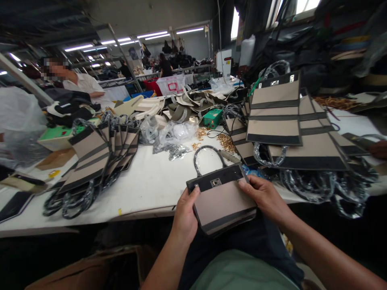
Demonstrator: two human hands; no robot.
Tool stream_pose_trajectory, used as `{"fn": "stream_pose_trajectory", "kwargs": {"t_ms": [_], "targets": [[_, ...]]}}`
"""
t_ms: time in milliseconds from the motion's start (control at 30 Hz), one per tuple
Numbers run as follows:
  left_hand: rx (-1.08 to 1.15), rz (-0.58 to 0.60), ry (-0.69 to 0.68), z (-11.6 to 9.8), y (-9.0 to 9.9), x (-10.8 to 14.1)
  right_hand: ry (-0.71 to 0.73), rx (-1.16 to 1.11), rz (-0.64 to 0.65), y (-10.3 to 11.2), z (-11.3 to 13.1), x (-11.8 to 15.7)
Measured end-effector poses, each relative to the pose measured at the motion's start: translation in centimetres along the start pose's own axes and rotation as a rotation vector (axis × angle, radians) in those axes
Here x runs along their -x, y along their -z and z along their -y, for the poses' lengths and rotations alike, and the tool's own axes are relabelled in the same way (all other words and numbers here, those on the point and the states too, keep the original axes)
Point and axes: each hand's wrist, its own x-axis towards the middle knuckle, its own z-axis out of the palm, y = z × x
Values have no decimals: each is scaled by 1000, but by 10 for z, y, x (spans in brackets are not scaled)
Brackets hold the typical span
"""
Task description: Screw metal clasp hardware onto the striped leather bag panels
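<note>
A taupe and black handbag panel (pixel 225 201) is held tilted above my lap at the table's front edge. Its looped handle (pixel 208 150), wrapped in clear plastic, points away from me. A small silver clasp plate (pixel 216 183) sits in the middle of the black top band. My left hand (pixel 186 213) grips the left side, thumb on the band near a small metal fitting. On the right side, my right hand (pixel 263 195) pinches the upper corner with the thumb on top; the fingers behind are hidden.
Stacked similar bag pieces (pixel 90 157) lie at the left, with more bag pieces (pixel 275 129) piled at the right. Gold metal parts (pixel 226 143) and silver parts (pixel 177 152) lie beyond, near a green box (pixel 212 117). A person (pixel 83 82) is at the far left; another person's hand (pixel 379 149) shows at right.
</note>
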Motion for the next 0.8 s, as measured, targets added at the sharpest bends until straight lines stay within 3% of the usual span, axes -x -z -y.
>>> {"fn": "stream_pose_trajectory", "kwargs": {"t_ms": [100, 167, 233, 333, 367, 433, 500, 567, 800], "targets": [[-196, -6, -27, -4, 22, 3, 105, 151, 4, -4, 5, 2], [-437, -72, -148, -12, 35, 5, 226, 249, -12, -8, 10, 6], [-713, -172, -408, -26, 42, 11, 389, 328, -24, -14, 14, 11], [-1123, -242, -919, -54, 33, 28, 637, 440, 29, -24, 18, 21], [-1250, -196, -1070, -64, 27, 36, 704, 486, 51, -27, 19, 24], [-1471, 10, -1265, -82, 13, 48, 808, 582, 63, -33, 21, 30], [-1614, 272, -1282, -94, 2, 56, 888, 658, 30, -37, 23, 36], [-1690, 412, -1204, -100, -3, 59, 942, 702, -9, -40, 24, 41], [-1784, 560, -1029, -87, 4, 57, 936, 811, 38, -37, 24, 57]]}}
